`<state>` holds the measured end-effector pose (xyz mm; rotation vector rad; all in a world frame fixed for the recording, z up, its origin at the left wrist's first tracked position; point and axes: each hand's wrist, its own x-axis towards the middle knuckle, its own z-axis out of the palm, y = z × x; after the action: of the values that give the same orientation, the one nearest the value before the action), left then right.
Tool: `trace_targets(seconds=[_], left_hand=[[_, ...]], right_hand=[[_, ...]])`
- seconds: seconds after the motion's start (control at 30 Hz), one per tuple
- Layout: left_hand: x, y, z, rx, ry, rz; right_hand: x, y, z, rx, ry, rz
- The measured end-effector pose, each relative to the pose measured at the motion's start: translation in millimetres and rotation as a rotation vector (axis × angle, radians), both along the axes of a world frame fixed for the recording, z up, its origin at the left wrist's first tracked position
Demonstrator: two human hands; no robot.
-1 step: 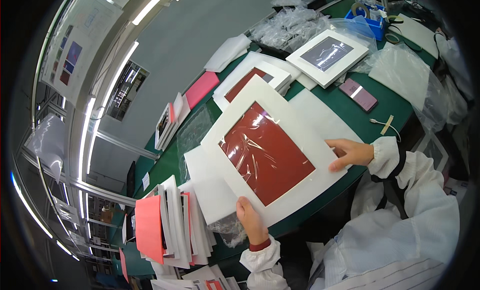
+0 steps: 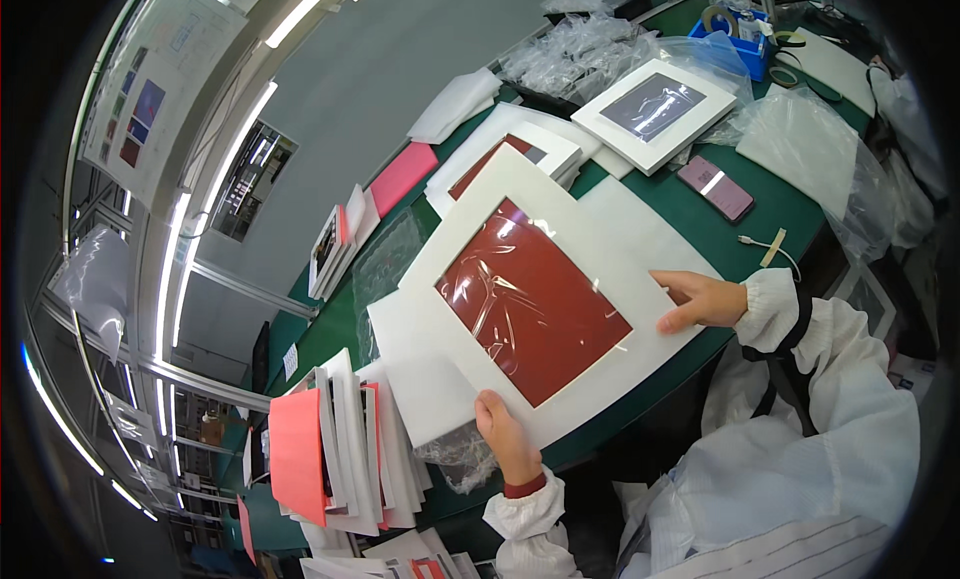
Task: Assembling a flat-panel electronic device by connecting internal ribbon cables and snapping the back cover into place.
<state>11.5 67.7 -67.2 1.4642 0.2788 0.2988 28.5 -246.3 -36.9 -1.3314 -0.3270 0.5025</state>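
A white picture mat (image 2: 610, 369) with a dark red panel under shiny clear film is tilted in front of me, above the table. My left hand (image 2: 508, 441) grips its lower left edge, thumb on the face and the other fingers hidden behind. At the right edge, my right hand (image 2: 705, 301) has its thumb against the border, with the index finger bent along the edge. White foam sheets (image 2: 640, 224) lie beneath the mat, showing at its right and left.
Behind lies a white-framed picture (image 2: 650, 109) beside a phone (image 2: 716, 190) and a white cable (image 2: 775, 249). A stack of boards with coral sheets (image 2: 298, 454) stands at left. Crumpled plastic (image 2: 580, 54) and a blue bin (image 2: 745, 49) with tape are at the back.
The mat has shifted very slightly leftward and its film reflections differ. Both hands stay at the same edges.
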Motion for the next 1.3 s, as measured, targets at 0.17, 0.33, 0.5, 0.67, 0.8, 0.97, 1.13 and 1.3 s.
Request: trace_targets(seconds=[0.17,0.33,0.5,0.67,0.8,0.97,1.13,1.3], left_hand=[[25.2,-43.1,-6.7,-0.152,-0.153,-0.01],[47.5,-37.7,24.1,-0.395,-0.252,-0.114],[20.4,-18.5,80.5,-0.768,-0.401,-0.567],[23.8,13.2,11.7,-0.679,0.034,-0.448],[17.4,6.0,-24.1,-0.574,0.132,-0.459],[9.0,-5.6,-36.0,-0.342,0.237,-0.548],[2.8,-3.0,-31.3,-0.106,0.234,-0.521],[-9.1,-16.9,-19.9,0.602,0.168,-0.419]], right_hand=[[32.2,-2.3,50.9,-0.006,-0.215,-0.187],[40.3,-18.4,116.4,-0.503,-1.022,-0.341],[31.9,-37.9,93.9,-0.975,-1.964,-0.34],[32.0,-48.0,24.9,-0.993,-2.066,-0.354],[17.6,-58.1,-14.7,-1.015,-1.94,-0.32],[1.1,-57.2,-57.2,-1.089,-1.679,-0.183],[-4.6,-62.2,-55.8,-0.983,-1.311,-0.04],[-11.9,-56.3,-49.3,-0.977,-1.212,-0.077]])
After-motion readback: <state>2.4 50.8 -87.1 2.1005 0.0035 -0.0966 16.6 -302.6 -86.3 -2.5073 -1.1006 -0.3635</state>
